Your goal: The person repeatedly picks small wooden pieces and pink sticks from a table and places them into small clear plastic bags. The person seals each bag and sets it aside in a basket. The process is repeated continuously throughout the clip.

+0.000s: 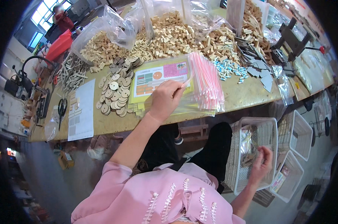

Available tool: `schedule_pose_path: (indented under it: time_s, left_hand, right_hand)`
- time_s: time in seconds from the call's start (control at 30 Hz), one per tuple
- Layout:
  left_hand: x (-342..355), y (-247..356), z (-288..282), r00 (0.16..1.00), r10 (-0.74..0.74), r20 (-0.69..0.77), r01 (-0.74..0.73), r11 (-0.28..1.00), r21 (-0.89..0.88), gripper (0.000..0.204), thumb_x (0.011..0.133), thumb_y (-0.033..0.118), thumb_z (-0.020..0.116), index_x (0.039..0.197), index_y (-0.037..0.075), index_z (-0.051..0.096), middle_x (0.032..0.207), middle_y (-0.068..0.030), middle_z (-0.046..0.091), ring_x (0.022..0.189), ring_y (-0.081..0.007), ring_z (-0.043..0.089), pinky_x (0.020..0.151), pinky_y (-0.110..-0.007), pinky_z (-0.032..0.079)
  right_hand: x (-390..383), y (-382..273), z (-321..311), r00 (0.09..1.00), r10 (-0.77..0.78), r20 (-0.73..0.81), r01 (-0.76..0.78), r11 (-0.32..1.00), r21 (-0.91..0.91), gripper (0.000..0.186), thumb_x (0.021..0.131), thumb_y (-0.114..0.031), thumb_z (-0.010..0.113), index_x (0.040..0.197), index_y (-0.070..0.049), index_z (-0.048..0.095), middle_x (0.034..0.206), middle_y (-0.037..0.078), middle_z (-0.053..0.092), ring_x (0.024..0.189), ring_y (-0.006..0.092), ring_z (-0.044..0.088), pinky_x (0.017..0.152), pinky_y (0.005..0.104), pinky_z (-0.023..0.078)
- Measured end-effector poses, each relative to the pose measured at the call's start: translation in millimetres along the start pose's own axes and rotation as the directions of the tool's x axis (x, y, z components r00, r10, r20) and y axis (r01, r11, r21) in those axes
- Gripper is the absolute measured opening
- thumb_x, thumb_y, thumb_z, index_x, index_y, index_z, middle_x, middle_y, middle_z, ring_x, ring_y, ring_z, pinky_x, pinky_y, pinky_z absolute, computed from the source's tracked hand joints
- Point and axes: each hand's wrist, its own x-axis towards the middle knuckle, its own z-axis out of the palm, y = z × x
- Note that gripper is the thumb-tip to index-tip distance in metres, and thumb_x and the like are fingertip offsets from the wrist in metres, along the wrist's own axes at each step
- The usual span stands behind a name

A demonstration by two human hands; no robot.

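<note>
My left hand (166, 98) reaches over the table and pinches the edge of a clear zip bag on top of a fanned stack. The stacked bags (208, 84) have pink-edged openings. A printed sheet (143, 84) with coloured shapes shows through the top bag, with yellow sheets below. To the right, my right hand (261, 164) hovers over a white plastic basket (254, 120), its fingers loosely bent and apart, nothing visible in them. Inside that basket lies a filled clear bag (246, 143). Round wooden discs (116, 91) are piled left of the stack.
Heaps of small wooden blocks (172, 37) spread along the table's back, beside blue-and-white pieces (228, 70) and grey flat pieces (260, 69). Black scissors (62, 108) and a white sheet (81, 112) lie at left. More white baskets (301, 130) stand on the floor. A person (61, 18) is far off.
</note>
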Motion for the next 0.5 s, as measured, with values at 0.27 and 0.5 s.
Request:
schedule_pose_path:
  time_s: [0.27,0.5]
  left_hand:
    - [-6,-17,4,0.960,-0.278,0.030,0.271,0.896,-0.351,0.028,0.101,0.018,0.070,0.083,-0.001,0.060,0.065,0.0005,0.055,0.060,-0.0051,0.052,0.057,-0.027,0.044]
    - [-5,-6,-9,0.944,-0.323,-0.073,0.270,0.879,-0.392,0.026,0.104,0.017,0.063,0.085,-0.001,0.063,0.066,-0.0005,0.055,0.061,-0.0069,0.051,0.057,-0.027,0.043]
  right_hand:
    - [-2,-74,74,0.894,-0.238,0.379,0.187,0.968,0.167,0.009,0.096,0.001,0.064,0.103,0.000,0.070,0.094,0.011,0.072,0.084,0.0214,0.070,0.074,0.0304,0.053]
    - [-2,-103,111,0.810,-0.251,0.530,0.052,0.931,0.362,0.010,0.098,-0.002,0.064,0.105,0.001,0.071,0.092,0.009,0.074,0.080,0.0132,0.068,0.073,0.0258,0.053]
